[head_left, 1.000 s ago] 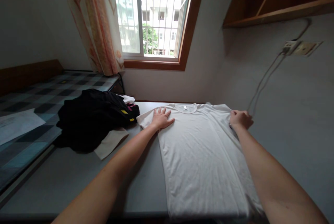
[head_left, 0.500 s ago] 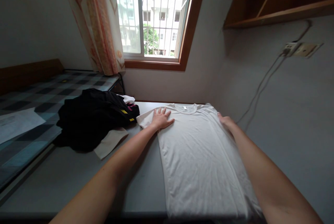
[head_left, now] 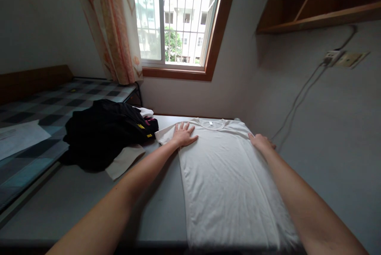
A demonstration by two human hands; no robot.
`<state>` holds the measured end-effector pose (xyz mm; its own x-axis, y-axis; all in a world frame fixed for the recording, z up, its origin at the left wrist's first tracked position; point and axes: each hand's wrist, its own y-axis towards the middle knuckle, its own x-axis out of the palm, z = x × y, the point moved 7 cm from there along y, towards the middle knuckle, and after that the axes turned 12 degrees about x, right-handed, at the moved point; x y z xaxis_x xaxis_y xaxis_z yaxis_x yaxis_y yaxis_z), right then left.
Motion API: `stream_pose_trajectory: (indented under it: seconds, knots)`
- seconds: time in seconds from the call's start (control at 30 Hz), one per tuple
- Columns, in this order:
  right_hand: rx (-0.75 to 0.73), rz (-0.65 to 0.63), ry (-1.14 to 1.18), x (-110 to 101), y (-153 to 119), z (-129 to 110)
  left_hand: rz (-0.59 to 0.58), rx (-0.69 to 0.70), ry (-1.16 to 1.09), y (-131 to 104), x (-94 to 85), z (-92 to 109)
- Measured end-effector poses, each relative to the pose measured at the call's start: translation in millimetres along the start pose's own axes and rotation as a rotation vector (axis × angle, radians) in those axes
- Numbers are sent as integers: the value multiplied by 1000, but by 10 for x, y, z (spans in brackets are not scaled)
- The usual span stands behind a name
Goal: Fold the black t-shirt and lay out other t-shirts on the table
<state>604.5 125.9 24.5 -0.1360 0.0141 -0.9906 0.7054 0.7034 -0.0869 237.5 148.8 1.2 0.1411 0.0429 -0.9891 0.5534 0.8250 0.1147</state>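
white short-sleeved fabric t-shirt [head_left: 226, 179] lies spread on the smooth pale grey table [head_left: 68, 199], its collar toward twelve o'clock. the left hand [head_left: 184, 135], fingers splayed wide, rests flat on its upper part toward ten o'clock. the right hand [head_left: 262, 142] is at its edge toward one o'clock; whether it grips fabric, i cannot tell. a crumpled black cloth heap [head_left: 92, 136] sits toward ten o'clock from the shirt.
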Motion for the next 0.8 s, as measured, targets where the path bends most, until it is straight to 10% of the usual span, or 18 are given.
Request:
stream_pose_trajectory:
  seconds: [0.37,0.53,0.8]
  knots:
    - [4,-136,-11,257,175,-105,5,37,6,56,36,-15]
    - [-309,161,-91,155,-305,-563,2,41,5,99,33,-18]
    - [-437,-59,-112,504,-774,-1123,-23,71,7,131,57,-74]
